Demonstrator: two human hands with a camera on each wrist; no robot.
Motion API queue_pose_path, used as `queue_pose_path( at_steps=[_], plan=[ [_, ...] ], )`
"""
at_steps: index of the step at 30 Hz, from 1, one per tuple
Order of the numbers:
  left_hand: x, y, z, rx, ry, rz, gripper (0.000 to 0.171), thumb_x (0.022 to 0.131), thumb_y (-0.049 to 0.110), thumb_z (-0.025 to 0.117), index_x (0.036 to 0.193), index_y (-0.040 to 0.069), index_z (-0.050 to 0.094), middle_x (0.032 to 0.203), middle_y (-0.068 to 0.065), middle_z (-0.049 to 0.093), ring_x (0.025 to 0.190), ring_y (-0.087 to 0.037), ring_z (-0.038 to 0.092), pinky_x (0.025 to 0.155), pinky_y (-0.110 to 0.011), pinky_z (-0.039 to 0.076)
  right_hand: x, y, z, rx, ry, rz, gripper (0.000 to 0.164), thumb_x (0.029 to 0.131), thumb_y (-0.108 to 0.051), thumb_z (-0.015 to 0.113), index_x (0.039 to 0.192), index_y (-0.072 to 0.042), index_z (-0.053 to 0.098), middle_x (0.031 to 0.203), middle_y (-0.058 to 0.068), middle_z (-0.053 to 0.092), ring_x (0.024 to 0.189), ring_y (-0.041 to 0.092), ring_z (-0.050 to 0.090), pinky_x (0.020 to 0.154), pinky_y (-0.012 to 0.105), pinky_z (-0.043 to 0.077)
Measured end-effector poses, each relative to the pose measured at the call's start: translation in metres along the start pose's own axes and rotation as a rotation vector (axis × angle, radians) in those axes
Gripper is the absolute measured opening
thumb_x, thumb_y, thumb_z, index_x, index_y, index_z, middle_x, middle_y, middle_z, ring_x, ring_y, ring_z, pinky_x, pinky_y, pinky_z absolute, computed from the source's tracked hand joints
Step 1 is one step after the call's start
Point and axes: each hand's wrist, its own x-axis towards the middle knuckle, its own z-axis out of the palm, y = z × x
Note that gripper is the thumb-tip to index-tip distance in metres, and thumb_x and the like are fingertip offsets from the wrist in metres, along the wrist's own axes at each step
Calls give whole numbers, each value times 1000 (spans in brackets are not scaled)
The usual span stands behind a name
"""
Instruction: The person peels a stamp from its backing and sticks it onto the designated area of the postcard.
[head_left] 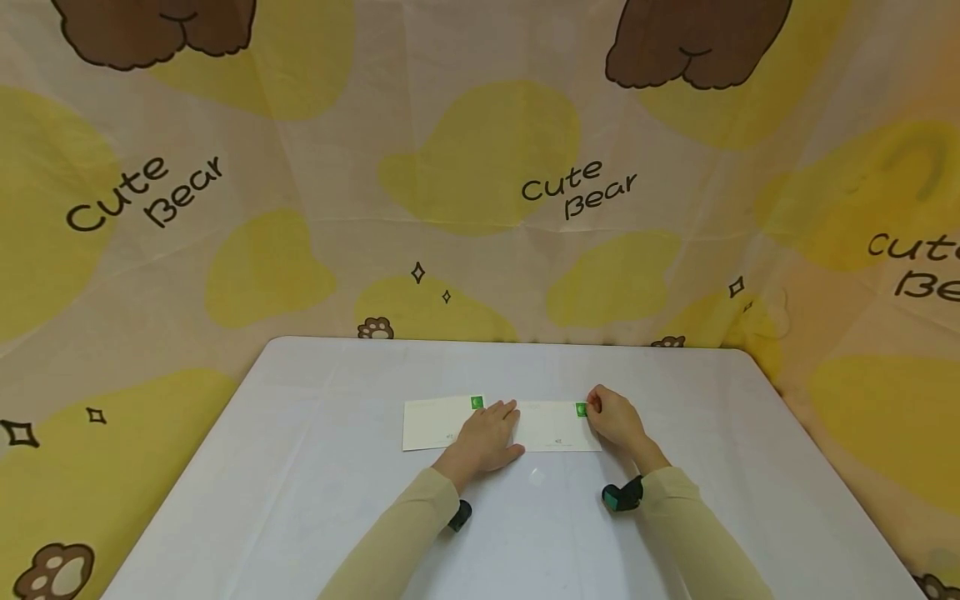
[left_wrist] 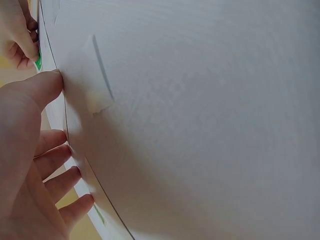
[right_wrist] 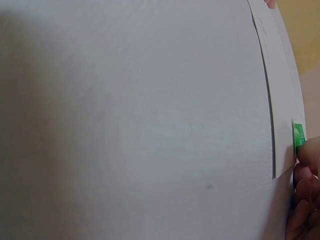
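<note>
Two cream envelopes lie side by side on the white table in the head view. My left hand (head_left: 489, 437) rests with straight, spread fingers across the right end of the left envelope (head_left: 427, 425) and the left end of the right envelope (head_left: 546, 425). At the right envelope's upper right corner, my right hand (head_left: 615, 418) pinches a green stamp (head_left: 581, 410) between thumb and curled fingers. The right wrist view has this stamp (right_wrist: 299, 134) at the thumb tip. Another green stamp (head_left: 477, 402) sits on the left envelope's upper right corner.
The white table (head_left: 300, 483) extends around the envelopes, its far edge against a yellow patterned cloth (head_left: 480, 167). Dark wrist devices hang beneath both sleeves, one of them the right wrist device (head_left: 624, 495). A whitish light patch shows on the tabletop near the left thumb.
</note>
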Motion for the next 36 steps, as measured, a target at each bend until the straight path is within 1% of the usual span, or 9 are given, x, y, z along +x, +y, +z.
queue_pose_path(
  at_steps=[5, 12, 19, 23, 26, 28, 31, 36],
  plan=[
    [0, 1, 0, -13, 2, -4, 65, 89, 48, 53, 139, 9, 39, 148, -4, 33, 135, -22, 31, 109, -38, 29, 0, 1, 1, -9, -4, 4, 6, 84, -9, 57, 85, -3, 55, 68, 3, 49, 62, 16, 45, 54, 26, 34],
    [-1, 0, 0, 7, 14, 3, 64, 89, 48, 53, 139, 10, 40, 147, -3, 34, 135, -21, 32, 108, -38, 30, 0, -1, 0, -8, -15, 17, 7, 84, -9, 58, 85, -3, 55, 68, 3, 49, 61, 17, 45, 53, 26, 34],
    [-1, 0, 1, 7, 13, -2, 65, 89, 48, 52, 139, 10, 40, 147, -3, 34, 135, -21, 32, 108, -38, 30, -1, -2, 0, -5, -13, 25, 15, 85, -9, 57, 97, -3, 51, 70, 3, 48, 60, 16, 45, 52, 26, 34],
    [0, 0, 1, 7, 11, -2, 65, 89, 49, 52, 139, 10, 39, 147, -3, 34, 135, -21, 32, 108, -38, 30, -1, -1, 0, 24, -11, 20, 21, 84, -9, 56, 103, -2, 50, 69, 3, 46, 58, 15, 43, 51, 25, 32],
    [0, 1, 1, 3, 7, 0, 65, 89, 48, 52, 139, 10, 39, 147, -3, 34, 135, -21, 32, 108, -38, 30, -3, 1, -2, 55, -19, 16, 23, 86, -9, 55, 107, -1, 50, 70, 3, 47, 59, 14, 43, 51, 24, 32],
    [0, 1, 1, -5, 3, -2, 65, 89, 48, 53, 139, 10, 39, 148, -3, 33, 135, -21, 31, 109, -38, 30, -4, 2, -4, 76, -32, 18, 23, 87, -11, 53, 109, -1, 50, 71, 4, 48, 60, 14, 44, 52, 24, 34],
    [0, 1, 1, -12, -5, -7, 65, 89, 48, 52, 140, 10, 39, 148, -3, 32, 136, -21, 31, 109, -38, 29, -6, 1, -7, 95, -47, 16, 24, 90, -14, 52, 110, 0, 51, 77, 5, 52, 67, 16, 48, 57, 25, 39],
    [0, 1, 0, -8, -3, -9, 65, 89, 48, 52, 140, 10, 39, 148, -3, 32, 136, -21, 31, 109, -38, 29, -13, -1, -12, 86, -37, -30, 24, 91, -15, 52, 108, 2, 57, 90, 10, 59, 79, 20, 54, 69, 34, 48]
  ],
)
